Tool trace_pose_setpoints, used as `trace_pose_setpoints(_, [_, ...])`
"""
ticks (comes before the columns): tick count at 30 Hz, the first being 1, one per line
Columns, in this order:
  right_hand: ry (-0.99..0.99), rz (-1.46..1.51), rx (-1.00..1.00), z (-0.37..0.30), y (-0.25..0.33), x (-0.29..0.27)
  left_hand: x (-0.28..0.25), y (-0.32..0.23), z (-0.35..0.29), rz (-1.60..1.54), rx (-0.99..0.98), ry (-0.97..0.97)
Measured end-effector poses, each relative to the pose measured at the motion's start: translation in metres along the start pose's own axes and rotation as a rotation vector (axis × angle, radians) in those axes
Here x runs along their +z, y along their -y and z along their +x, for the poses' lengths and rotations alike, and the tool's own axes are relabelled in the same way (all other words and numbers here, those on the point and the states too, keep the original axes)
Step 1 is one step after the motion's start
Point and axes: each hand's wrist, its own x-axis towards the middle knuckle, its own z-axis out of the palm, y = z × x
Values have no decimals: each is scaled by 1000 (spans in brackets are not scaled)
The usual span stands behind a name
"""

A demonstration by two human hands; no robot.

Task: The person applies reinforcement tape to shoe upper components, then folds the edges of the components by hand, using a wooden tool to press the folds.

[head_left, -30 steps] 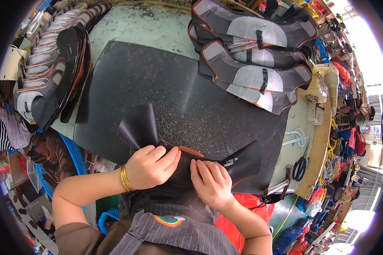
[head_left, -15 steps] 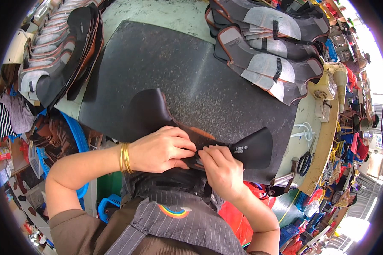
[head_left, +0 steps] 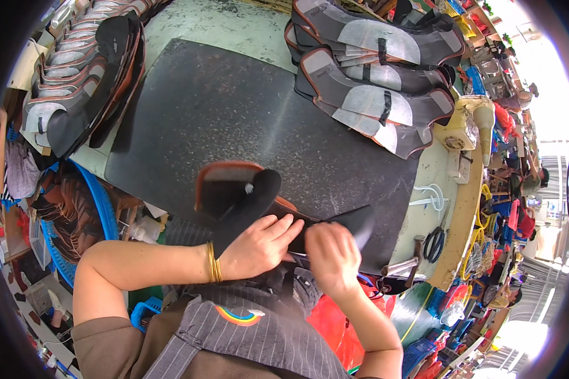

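Near the mat's front edge, close to my body, a black leather shoe upper [head_left: 229,184] with brown edging is bent up at its left end. My left hand [head_left: 262,245] is closed on its middle, fingers over the top and thumb below. Beside it, my right hand [head_left: 332,252] pinches the same edge, its fingers curled and slightly smeared by motion. The upper's black right end [head_left: 359,222] sticks out past my right hand. My fingers hide the part between them.
A black mat [head_left: 234,95] covers much of the pale green table [head_left: 240,19]. Stacked uppers lie at the far left [head_left: 117,69] and far right [head_left: 376,104]. At right are a hammer [head_left: 401,265] and a coiled black cable [head_left: 434,244]. A blue basket [head_left: 102,192] holds brown pieces.
The upper's left end has folded over, now showing its brown edge and dark inner side. My right hand has turned a little at the edge. The whole view has shifted slightly.
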Motion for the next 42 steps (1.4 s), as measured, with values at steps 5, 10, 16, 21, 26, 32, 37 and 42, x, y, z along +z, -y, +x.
trace_pose_setpoints(5, [-416,-89,411,-5,-16,-4,-12,-12,27,-200,-211,105])
trace_pose_setpoints(10, [-475,112,331,-20,-11,19,13,-16,46,-394,-453,-90])
trace_pose_setpoints(16, [-250,94,318,-23,-5,25,13,-11,51,-514,-571,-136])
trace_pose_setpoints(21, [-251,274,369,-26,-16,22,13,-21,42,-353,-333,-84])
trace_pose_setpoints(26, [-252,1443,1184,-23,-65,-2,23,-32,32,273,43,41])
trace_pose_setpoints(32, [88,1101,1096,2,-62,-22,32,-26,32,121,22,-30])
trace_pose_setpoints(37, [155,1426,828,-14,-72,-26,29,-21,36,-17,-73,-91])
trace_pose_setpoints(42, [196,1074,1011,7,-70,-30,30,-22,31,-14,-18,-42])
